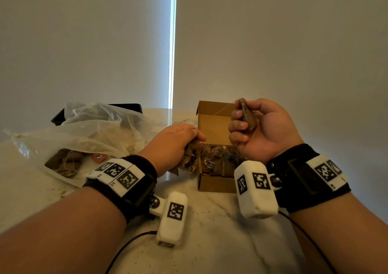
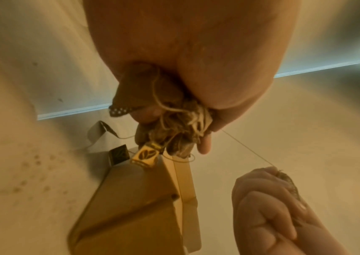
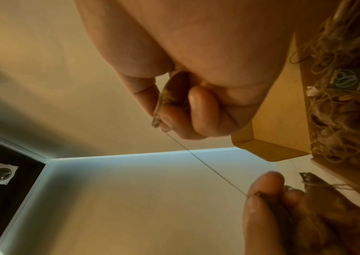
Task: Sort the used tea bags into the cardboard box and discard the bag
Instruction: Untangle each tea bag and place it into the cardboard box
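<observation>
the near end of the cardboard box (image 1: 212,186) interior is partly blocked by the right wrist camera housing (image 1: 255,187). the plastic bag (image 1: 88,131) is translucent; brown tea bags (image 1: 63,161) and a red tag show through it, but their count cannot be made out. a black tray (image 1: 130,107) behind the plastic bag is mostly covered. both wrist views are blurred at the edges.

the work surface is a pale marble-pattern table (image 1: 210,221), speckled with fine brown crumbs. behind it hang two light roller blinds, with a bright vertical gap between them at 12 o'clock.

the left hand (image 1: 174,142) is palm down at the 9 o'clock edge of the box, fingers curled round a tangled clump of tea bags (image 2: 174,131) with strings and a yellow tag (image 2: 145,156) hanging below. the right hand (image 1: 256,127) is raised above the box at 2 o'clock, palm turned toward the person, fingers and thumb closed on a single tea bag (image 1: 247,116). a thin taut string (image 3: 205,165) runs from this tea bag to the left hand's clump.

the box stands open at 12 o'clock, its far flap upright, with a pile of tea bags (image 1: 218,158) and tags inside. the plastic bag lies at 10 o'clock, apart from the box.
</observation>
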A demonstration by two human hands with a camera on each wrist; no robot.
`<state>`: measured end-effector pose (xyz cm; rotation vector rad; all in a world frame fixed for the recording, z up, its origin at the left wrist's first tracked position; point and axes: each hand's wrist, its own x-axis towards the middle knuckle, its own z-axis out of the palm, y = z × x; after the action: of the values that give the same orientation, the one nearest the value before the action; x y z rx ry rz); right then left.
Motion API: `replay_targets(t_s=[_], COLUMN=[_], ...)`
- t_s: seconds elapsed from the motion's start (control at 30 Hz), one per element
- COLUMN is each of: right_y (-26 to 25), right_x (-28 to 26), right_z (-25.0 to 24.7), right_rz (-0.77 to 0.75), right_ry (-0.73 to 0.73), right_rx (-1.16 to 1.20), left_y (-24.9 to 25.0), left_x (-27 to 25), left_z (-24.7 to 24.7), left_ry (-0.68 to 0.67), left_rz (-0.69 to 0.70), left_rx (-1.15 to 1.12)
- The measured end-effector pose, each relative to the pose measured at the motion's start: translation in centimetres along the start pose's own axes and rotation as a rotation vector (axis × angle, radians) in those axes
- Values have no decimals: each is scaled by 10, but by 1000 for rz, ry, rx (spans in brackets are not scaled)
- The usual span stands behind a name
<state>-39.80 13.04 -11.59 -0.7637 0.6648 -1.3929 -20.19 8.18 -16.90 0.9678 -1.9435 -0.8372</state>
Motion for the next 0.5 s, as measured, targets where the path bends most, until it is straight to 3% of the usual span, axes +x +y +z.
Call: replay_targets(t_s=[0.1, 0.27, 0.33, 0.4, 0.5], right_y=[-1, 4, 11, 19, 30], right_x=[-1, 3, 6, 4, -2], right_z=[-2, -2, -2, 0, 8], right_rz=[7, -58, -137, -208, -222], right_ry=[2, 102, 228, 324, 230], right_rx=[-21, -129, -374, -764, -1006], left_y=[3, 5, 9, 14, 16], left_x=[-2, -4, -4, -5, -4], left_z=[2, 0, 1, 2, 6], left_ry=[24, 18, -17, -54, -72], left_rz=[-91, -91, -72, -86, -96], left_rx=[-127, -98, -98, -168, -180])
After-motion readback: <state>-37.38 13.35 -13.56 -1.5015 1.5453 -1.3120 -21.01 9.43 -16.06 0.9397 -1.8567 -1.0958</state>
